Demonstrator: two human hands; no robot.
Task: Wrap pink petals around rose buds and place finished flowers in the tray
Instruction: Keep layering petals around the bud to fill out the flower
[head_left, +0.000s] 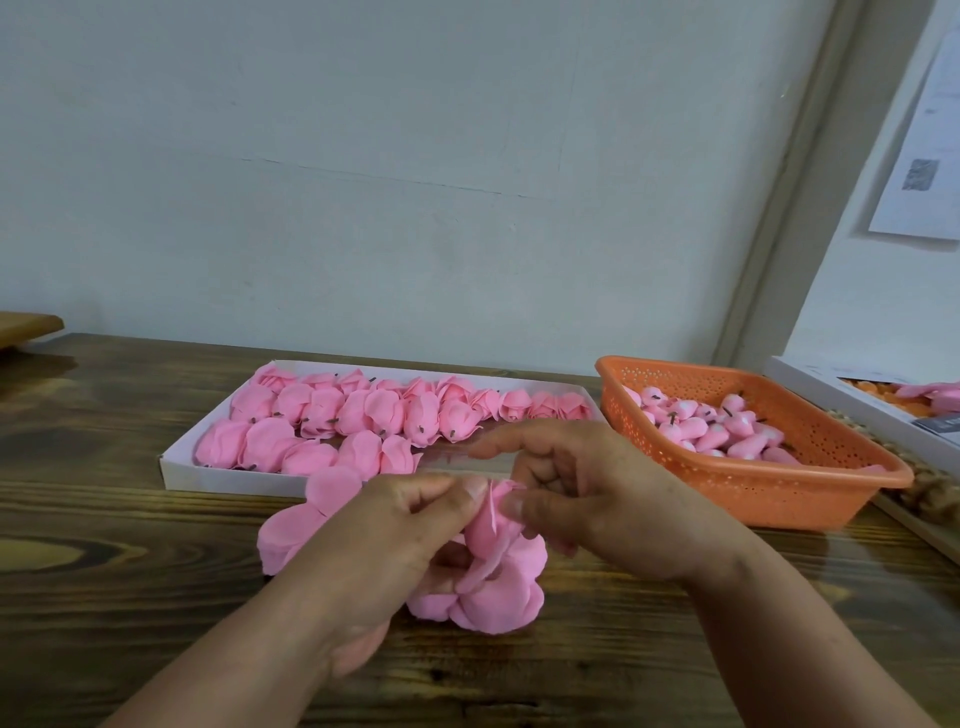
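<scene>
Above the wooden table (104, 571) my left hand (395, 525) and my right hand (582, 493) meet at a cluster of pink petals (493, 577). Both thumbs and fingers pinch the top of the petals, and any bud inside is hidden. More loose pink petals (301, 519) spread to the left behind my left hand. A shallow white tray (234, 478) behind my hands holds several finished pink flowers (363, 410) in rows. An orange perforated basket (779, 483) at the right holds several pink rose buds (727, 421) with dark stems.
A white box (841, 400) with orange and pink pieces sits at the far right edge. A wooden board (26, 322) juts in at the far left. A wall rises right behind the table, with a paper sheet (924, 156) pinned at the right.
</scene>
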